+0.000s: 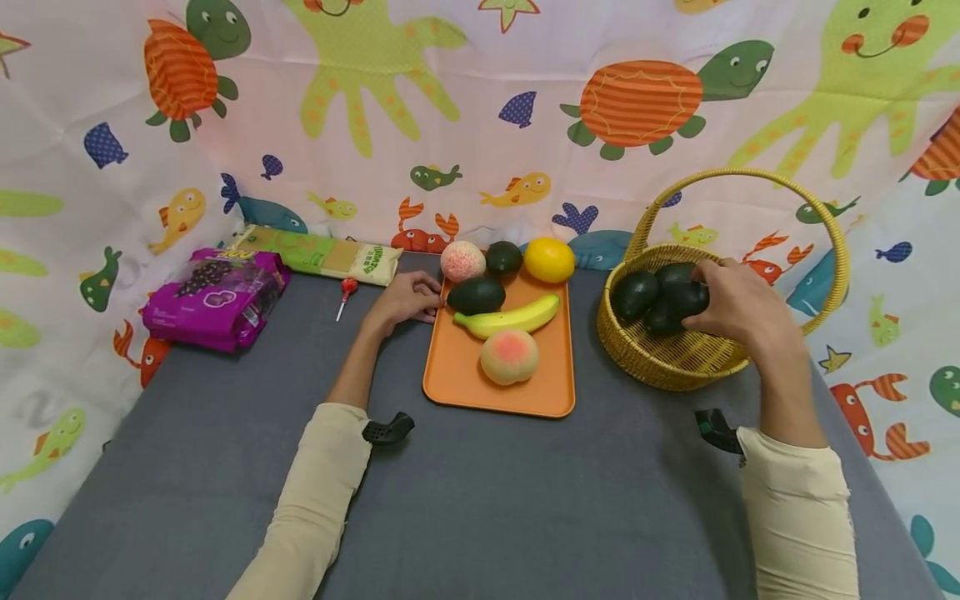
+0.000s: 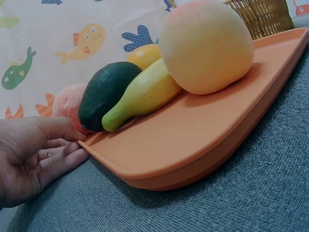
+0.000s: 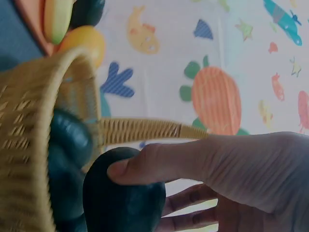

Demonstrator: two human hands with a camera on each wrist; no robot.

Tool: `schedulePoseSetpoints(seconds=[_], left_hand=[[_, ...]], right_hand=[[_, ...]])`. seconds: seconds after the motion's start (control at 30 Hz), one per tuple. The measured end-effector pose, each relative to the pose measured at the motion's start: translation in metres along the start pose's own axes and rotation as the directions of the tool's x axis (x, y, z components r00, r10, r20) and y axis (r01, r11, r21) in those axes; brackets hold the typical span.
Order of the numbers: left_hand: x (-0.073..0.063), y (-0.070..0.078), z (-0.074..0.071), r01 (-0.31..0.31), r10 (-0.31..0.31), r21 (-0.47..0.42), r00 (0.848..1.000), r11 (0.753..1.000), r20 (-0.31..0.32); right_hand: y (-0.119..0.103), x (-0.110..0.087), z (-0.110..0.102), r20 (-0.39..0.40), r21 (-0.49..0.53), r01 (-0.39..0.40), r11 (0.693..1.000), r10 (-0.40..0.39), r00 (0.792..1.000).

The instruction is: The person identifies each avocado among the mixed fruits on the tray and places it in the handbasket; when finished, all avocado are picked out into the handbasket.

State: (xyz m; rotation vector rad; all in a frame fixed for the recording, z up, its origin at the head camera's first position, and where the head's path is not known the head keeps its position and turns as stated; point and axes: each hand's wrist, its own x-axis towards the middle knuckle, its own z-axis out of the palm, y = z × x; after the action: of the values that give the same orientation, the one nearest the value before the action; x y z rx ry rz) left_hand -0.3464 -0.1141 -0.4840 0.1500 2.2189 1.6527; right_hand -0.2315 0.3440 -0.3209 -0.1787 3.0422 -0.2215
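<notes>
My right hand (image 1: 738, 304) grips a dark green avocado (image 3: 123, 193) at the opening of the wicker basket (image 1: 667, 379), thumb across its top side. Other dark avocados (image 1: 634, 294) lie in the basket beside it. At the far left edge of the orange tray (image 1: 465, 392), my left hand (image 2: 41, 154) pinches the rim, thumb above and fingers against its outer side. On the tray are a banana (image 1: 513, 318), a peach (image 1: 509, 358), a speckled pinkish round fruit (image 1: 462, 262), a yellow lemon-like fruit (image 1: 549, 260) and two dark avocados (image 1: 477, 296).
To the left lie a purple grape-printed bag (image 1: 213, 300), a long green-and-tan packet (image 1: 318, 252) and a red lollipop (image 1: 348, 287). The basket's tall handle (image 1: 750, 173) arches over it. A printed cloth hangs behind the grey table (image 1: 525, 508).
</notes>
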Motion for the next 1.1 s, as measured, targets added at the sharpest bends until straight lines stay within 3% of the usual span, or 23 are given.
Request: schedulePoseSetpoints(seconds=[0.33,0.67,0.83,1.1], left_hand=[[-0.002,0.002,-0.002,-0.010,0.010,0.008,1.000,1.000,-0.002],[-0.003,0.002,0.001,-0.010,0.010,0.017,1.000,1.000,-0.004],[-0.002,0.001,0.000,-0.010,0.010,0.013,1.000,1.000,-0.001],[-0.001,0.001,-0.001,-0.004,0.004,0.009,1.000,1.000,0.001]], right_hand=[[0.031,-0.002,0.014,0.033,-0.059,-0.030,0.998,0.032,0.999],[0.054,0.000,0.032,0.074,-0.160,0.070,0.985,-0.059,0.995],[0.057,0.003,0.039,0.063,-0.227,0.048,0.973,-0.035,0.997],[0.051,0.004,0.036,0.080,-0.227,-0.004,0.974,0.022,0.997]])
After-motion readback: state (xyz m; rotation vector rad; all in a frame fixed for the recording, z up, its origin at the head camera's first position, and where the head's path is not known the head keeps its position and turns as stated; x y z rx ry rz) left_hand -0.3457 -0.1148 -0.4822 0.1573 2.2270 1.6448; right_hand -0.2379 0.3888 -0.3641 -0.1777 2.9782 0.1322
